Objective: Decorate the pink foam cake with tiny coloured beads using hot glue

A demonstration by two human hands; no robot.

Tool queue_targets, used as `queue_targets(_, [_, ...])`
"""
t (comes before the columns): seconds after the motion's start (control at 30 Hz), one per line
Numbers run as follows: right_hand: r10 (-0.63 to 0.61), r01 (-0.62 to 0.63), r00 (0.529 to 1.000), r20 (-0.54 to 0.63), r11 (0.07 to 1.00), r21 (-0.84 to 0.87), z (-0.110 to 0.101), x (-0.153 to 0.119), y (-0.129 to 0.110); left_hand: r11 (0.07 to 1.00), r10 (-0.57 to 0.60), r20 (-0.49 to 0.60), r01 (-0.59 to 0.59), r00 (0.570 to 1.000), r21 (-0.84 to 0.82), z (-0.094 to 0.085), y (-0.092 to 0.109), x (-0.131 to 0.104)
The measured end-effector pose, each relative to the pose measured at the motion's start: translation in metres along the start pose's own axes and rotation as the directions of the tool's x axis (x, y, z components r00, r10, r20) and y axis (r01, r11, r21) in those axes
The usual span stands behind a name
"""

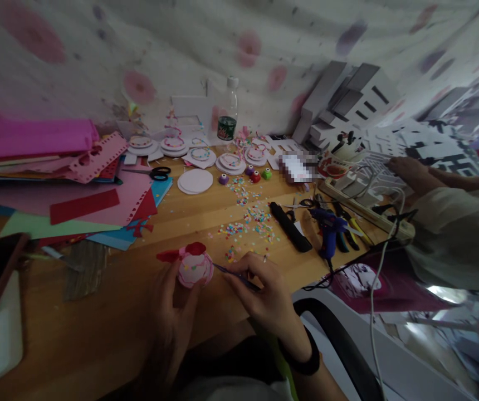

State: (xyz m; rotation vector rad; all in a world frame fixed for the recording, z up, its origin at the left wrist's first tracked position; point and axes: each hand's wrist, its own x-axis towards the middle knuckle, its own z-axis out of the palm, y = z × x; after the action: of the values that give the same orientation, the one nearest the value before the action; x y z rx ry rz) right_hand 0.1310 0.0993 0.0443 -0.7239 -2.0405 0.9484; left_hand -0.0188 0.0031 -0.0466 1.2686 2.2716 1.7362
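My left hand (174,314) is closed around the lower side of a small round white paper craft (194,268) with pink trim and coloured dots. A red piece (196,248) stands up at its top edge, and another red part sticks out to the left. In my right hand (264,292) is a thin dark pair of tweezers (239,276), pinched between thumb and fingers. Its tip points left and lies close to the craft's right side; whether it touches cannot be made out. Coloured confetti dots (260,214) are scattered on the table beyond my hands.
Coloured paper sheets (93,206) and black-handled scissors (160,173) lie on the left. Decorated white discs (231,162) line the back beside a bottle (228,114). A blue glue gun (328,231), pliers (354,223) and cables are at right. Another person's arm (444,223) extends there.
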Motion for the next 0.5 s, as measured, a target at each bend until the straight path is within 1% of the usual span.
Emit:
queue_targets(0.1, [-0.014, 0.014, 1.0, 0.003, 1.0, -0.003, 0.002, 0.0, -0.001, 1.0, -0.002, 0.01, 0.002, 1.0, -0.005, -0.002, 0.004, 0.003])
queue_targets(0.23, [-0.041, 0.041, 0.999, 0.016, 0.999, 0.001, 0.007, 0.004, 0.0, 0.999, -0.035, 0.032, 0.035, 0.999, -0.011, -0.002, 0.005, 0.004])
queue_targets(0.37, [-0.038, 0.038, 0.999, 0.025, 0.999, -0.013, 0.011, 0.006, 0.001, 0.999, -0.04, 0.004, 0.04, 0.999, -0.007, -0.002, 0.006, 0.003])
queue_targets(0.5, [-0.024, 0.024, 0.999, 0.027, 1.0, -0.016, 0.005, 0.004, -0.004, 0.998, -0.067, 0.018, 0.067, 0.998, -0.001, -0.001, 0.006, 0.002])
